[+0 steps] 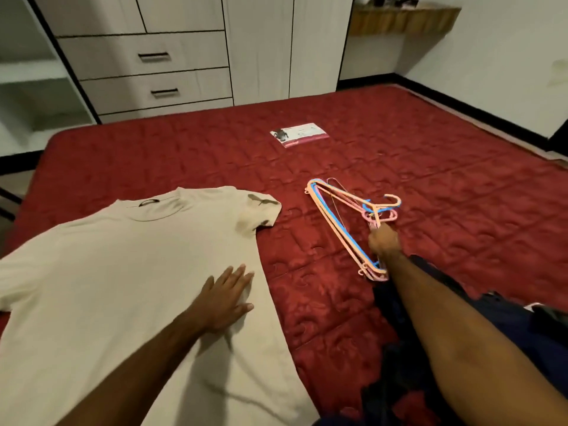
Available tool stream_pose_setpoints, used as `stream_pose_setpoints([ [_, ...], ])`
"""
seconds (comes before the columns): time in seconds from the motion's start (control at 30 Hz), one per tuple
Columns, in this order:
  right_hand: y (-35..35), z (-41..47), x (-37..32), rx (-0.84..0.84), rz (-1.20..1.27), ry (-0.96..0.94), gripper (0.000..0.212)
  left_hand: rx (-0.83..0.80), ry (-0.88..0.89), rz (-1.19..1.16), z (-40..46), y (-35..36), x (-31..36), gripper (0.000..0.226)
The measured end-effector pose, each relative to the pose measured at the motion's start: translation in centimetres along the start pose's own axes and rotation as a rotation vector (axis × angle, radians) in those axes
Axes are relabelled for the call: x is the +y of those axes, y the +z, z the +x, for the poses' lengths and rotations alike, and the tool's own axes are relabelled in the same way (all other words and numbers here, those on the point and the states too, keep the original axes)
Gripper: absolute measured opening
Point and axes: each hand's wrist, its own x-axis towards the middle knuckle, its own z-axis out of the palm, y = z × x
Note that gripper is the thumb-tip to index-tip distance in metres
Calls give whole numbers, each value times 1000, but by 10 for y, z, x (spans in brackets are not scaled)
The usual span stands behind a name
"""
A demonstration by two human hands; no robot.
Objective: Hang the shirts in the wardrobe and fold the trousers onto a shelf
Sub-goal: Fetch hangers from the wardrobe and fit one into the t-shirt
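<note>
A beige T-shirt (123, 272) lies spread flat on the red mattress (399, 167), collar toward the far side. My left hand (226, 298) rests flat on its right side, fingers apart. To the right lies a bundle of pink, orange and blue plastic hangers (341, 216). My right hand (384, 239) is closed on that bundle near the hooks. Dark navy clothes (399, 379) are heaped at the near right, partly under my right arm.
A white wardrobe with drawers (153, 72) and tall doors stands beyond the bed. Open white shelves (33, 87) are at the far left. A small printed card (299, 134) lies on the far part of the mattress. A wooden wall shelf (405, 20) hangs at the upper right.
</note>
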Motion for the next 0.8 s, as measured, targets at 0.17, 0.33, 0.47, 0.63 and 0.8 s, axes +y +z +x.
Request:
stream_pose_setpoints([
  [0.17,-6,-1,14,162,-156,-65,40,26,-10,-22,3,9,1,105],
  [0.33,-41,-11,-3,76,203,-323,21,39,20,4,6,3,2,91],
  [0.47,-35,-49,-52,-79,284,-576,23,180,68,-190,-8,3,-7,81],
  [0.63,5,-116,-137,-348,526,-705,20,288,-21,-935,-36,-13,-17,66],
  [0.8,86,-181,-202,-711,866,-510,27,495,-163,-2024,-66,-45,-62,80],
])
